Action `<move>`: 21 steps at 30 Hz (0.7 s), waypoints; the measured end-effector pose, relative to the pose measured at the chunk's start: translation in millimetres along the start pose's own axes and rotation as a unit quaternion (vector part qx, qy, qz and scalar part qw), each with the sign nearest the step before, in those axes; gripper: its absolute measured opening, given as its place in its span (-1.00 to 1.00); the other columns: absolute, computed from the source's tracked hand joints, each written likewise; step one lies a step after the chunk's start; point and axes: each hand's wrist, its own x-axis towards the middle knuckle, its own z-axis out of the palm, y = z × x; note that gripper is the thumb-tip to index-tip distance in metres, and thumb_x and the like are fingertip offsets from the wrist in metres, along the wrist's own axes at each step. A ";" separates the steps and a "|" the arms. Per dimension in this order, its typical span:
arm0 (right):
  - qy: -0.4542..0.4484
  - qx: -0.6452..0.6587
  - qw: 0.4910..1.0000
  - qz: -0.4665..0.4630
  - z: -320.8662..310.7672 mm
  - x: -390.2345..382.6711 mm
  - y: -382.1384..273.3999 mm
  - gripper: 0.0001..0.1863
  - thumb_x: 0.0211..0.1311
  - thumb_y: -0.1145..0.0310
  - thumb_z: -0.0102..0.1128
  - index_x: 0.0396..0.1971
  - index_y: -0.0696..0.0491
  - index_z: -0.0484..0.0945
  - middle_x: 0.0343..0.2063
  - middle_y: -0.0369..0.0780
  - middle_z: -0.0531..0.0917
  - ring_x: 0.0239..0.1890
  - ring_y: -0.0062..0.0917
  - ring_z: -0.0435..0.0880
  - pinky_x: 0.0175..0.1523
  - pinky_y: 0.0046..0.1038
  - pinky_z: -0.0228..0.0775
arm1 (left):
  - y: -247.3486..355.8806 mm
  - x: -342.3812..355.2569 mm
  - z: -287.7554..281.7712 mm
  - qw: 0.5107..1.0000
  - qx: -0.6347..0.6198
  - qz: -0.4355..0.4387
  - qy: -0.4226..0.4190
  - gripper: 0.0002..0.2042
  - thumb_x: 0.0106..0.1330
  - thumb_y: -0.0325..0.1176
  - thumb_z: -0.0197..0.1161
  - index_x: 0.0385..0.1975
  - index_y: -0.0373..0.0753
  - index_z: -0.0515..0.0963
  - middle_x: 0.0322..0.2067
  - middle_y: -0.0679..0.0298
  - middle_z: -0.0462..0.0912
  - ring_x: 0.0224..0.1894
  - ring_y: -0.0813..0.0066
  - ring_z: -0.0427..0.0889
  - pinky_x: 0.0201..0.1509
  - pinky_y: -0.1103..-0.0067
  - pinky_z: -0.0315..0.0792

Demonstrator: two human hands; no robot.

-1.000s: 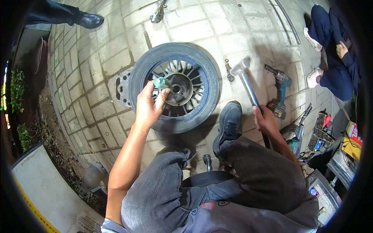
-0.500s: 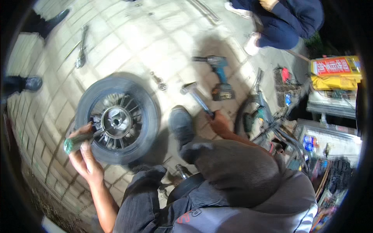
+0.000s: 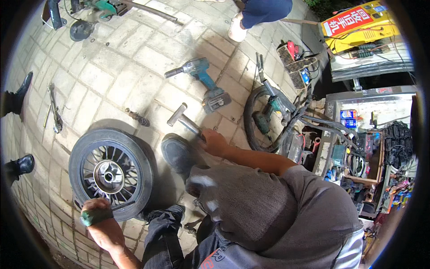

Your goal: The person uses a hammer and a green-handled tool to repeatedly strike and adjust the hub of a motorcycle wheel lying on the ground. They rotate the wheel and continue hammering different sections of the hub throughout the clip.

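My left hand (image 3: 102, 227), at lower left, is closed round a tool (image 3: 92, 216) with a green end and a dark rod pointing right, over the lower rim of a spoked wheel with black tyre (image 3: 145, 175). My right hand (image 3: 214, 142) grips a hammer (image 3: 183, 117) by its handle, its steel head lying out beyond my shoe (image 3: 174, 154). A blue-black cordless impact wrench (image 3: 206, 83) lies on the paving above the hammer. A small metal fitting (image 3: 136, 117) lies between wheel and wrench.
Wrenches (image 3: 55, 112) lie at left near another person's shoes (image 3: 24, 163); another person's leg (image 3: 260, 13) is at top. A looped hose (image 3: 248, 127), an open bag (image 3: 289, 60) and a cart (image 3: 329, 98) packed with tools and parts fill the right. Metal tools (image 3: 107, 9) lie at top left.
The view has swung right, bringing the cart fully in and shifting the wheel left. My left hand has moved down to the wheel's lower edge. My right hand still grips the hammer.
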 end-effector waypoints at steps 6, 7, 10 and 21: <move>0.044 0.101 0.989 -0.096 -0.2 17.9 -19.1 -0.68 0.13 0.19 0.31 -0.31 0.14 0.53 -0.34 -0.03 0.59 -0.22 -0.16 0.60 -0.14 -0.18 0.44 | 6.7 -0.2 -3.1 0.997 0.064 -0.014 0.048 -0.53 0.37 0.05 0.13 -0.03 -0.27 0.33 -0.34 0.19 0.46 -0.31 0.30 0.49 -0.16 0.37 0.41; 0.042 0.099 0.987 -0.117 -7.9 24.5 -31.6 -0.68 0.13 0.20 0.32 -0.29 0.14 0.53 -0.32 -0.03 0.59 -0.21 -0.18 0.60 -0.14 -0.19 0.44 | 3.4 -1.2 -9.1 0.997 0.025 0.006 0.076 -0.51 0.39 0.08 0.08 0.03 -0.24 0.30 -0.38 0.18 0.47 -0.37 0.37 0.48 -0.32 0.47 0.44; 0.019 0.102 0.975 -0.195 -35.8 53.6 -65.2 -0.70 0.16 0.25 0.29 -0.25 0.14 0.52 -0.31 -0.01 0.59 -0.23 -0.15 0.60 -0.13 -0.26 0.46 | 14.6 4.8 -16.7 0.988 -0.096 0.008 0.121 -0.44 0.35 0.19 0.06 0.04 -0.22 0.31 -0.39 0.22 0.46 -0.43 0.45 0.45 -0.41 0.55 0.38; -0.112 -0.245 0.875 -0.403 -63.9 236.0 -371.0 -0.77 0.13 0.33 0.19 -0.25 0.12 0.58 -0.27 -0.02 0.64 -0.12 -0.10 0.61 0.00 -0.16 0.44 | 25.3 4.3 -60.3 0.976 -0.101 0.010 0.193 -0.49 0.27 0.18 0.10 -0.31 -0.26 0.35 -0.61 0.24 0.34 -0.63 0.48 0.28 -0.57 0.56 0.20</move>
